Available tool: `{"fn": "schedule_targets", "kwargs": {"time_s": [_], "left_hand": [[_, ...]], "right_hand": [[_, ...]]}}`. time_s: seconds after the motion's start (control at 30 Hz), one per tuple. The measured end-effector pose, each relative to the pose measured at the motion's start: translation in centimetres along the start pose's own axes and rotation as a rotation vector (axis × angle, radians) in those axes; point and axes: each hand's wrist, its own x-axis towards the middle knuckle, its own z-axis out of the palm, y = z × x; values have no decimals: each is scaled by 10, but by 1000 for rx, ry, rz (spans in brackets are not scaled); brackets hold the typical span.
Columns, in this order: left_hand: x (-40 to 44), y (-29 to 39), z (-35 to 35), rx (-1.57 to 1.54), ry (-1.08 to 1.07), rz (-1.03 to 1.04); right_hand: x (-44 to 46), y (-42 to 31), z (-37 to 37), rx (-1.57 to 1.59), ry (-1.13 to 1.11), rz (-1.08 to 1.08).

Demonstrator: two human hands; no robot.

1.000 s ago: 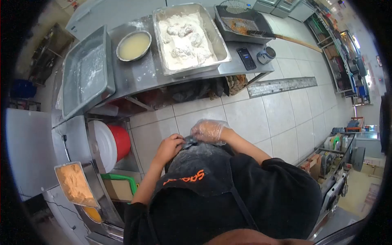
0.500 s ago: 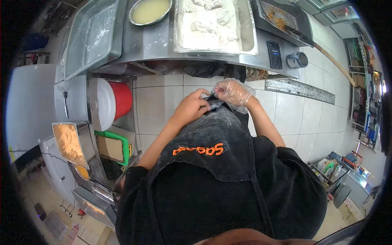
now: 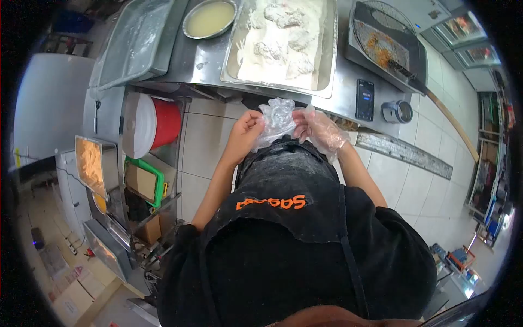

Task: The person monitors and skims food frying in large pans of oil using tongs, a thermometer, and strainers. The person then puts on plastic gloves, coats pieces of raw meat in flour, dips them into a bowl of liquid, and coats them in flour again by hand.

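Observation:
In front of my apron (image 3: 283,169), a clear crumpled plastic glove (image 3: 279,115) is stretched between both hands. My left hand (image 3: 246,133) is bare, its fingers closed on the near left edge of the loose glove. On my right hand (image 3: 322,132) is a clear plastic glove; its thumb and fingers pinch the right side of the loose one. The black apron has pale powder smeared over it and orange lettering. Beyond the hands, a metal tray (image 3: 231,71) holds white flour with several coated pieces in it.
A bowl of pale liquid (image 3: 210,19) and a grey tub (image 3: 103,82) stand left of the flour tray. To the right are a phone (image 3: 365,100), a metal cup (image 3: 397,112) and a long-handled wire strainer (image 3: 444,111). A red bucket (image 3: 168,124) sits on the left shelf.
The clear loose glove now shows, spread between my hands; before, they were together at the apron's dark cloth. Both hands have moved apart. The view has shifted slightly.

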Motion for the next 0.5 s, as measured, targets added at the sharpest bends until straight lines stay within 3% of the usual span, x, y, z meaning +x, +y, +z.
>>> {"fn": "schedule_targets", "kwargs": {"time_s": [0.03, 0.07, 0.1, 0.17, 0.2, 0.23, 0.3, 0.47, 0.5], "left_hand": [[-1, 7, 5, 126, -2, 65], [-2, 15, 10, 253, -2, 127], [-3, 23, 16, 255, 15, 140], [-7, 36, 23, 247, 80, 365], [-9, 39, 20, 252, 98, 376], [-12, 44, 12, 19, 69, 181], [-13, 40, -9, -325, -7, -114], [-13, 41, -4, -68, 189, 114], [-13, 47, -3, -56, 222, 222]], "right_hand": [[5, -6, 3, -124, -2, 101], [6, -19, 8, -363, -105, 35], [8, -20, 12, -374, -93, -48], [8, -22, 21, -387, -103, -136], [7, -26, 26, -341, 11, -224], [9, -29, 29, -291, 125, -312], [23, -16, 16, -383, 58, -414], [28, -39, 31, -777, -211, -771], [18, -48, 35, -684, -282, -487]]}}
